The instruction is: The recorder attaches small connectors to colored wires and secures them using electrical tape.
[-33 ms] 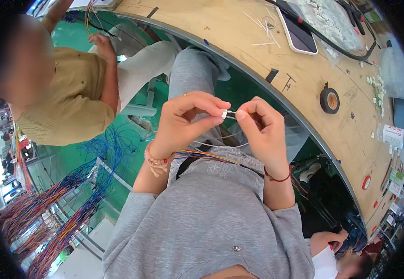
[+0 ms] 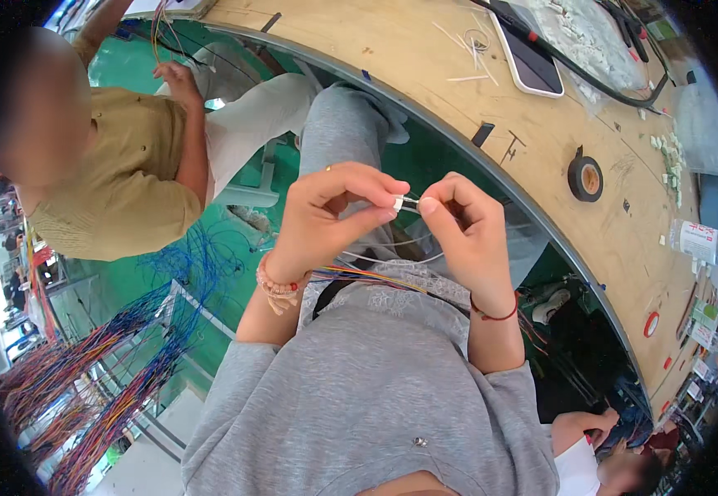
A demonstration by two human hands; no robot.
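Observation:
Above my lap, my left hand [image 2: 334, 207] pinches a small white connector [image 2: 398, 202] between thumb and fingertips. Facing it, my right hand [image 2: 466, 236] is closed in a pinch on thin wires [image 2: 411, 204], one dark and one pale, which reach across the short gap to the connector. Fingertips hide where the wires end. A loose white cable [image 2: 413, 261] curves below both hands. Across my lap lies a bundle of coloured wires [image 2: 367, 277], yellow, red and blue among them.
A curved wooden table [image 2: 541, 157] bears black tape [image 2: 586, 178], a phone [image 2: 528, 54], a thick black cable [image 2: 594, 76] and white scraps. On the left a co-worker in a tan shirt [image 2: 128, 174] holds wires. Large wire bundles [image 2: 86, 355] hang on a rack at lower left.

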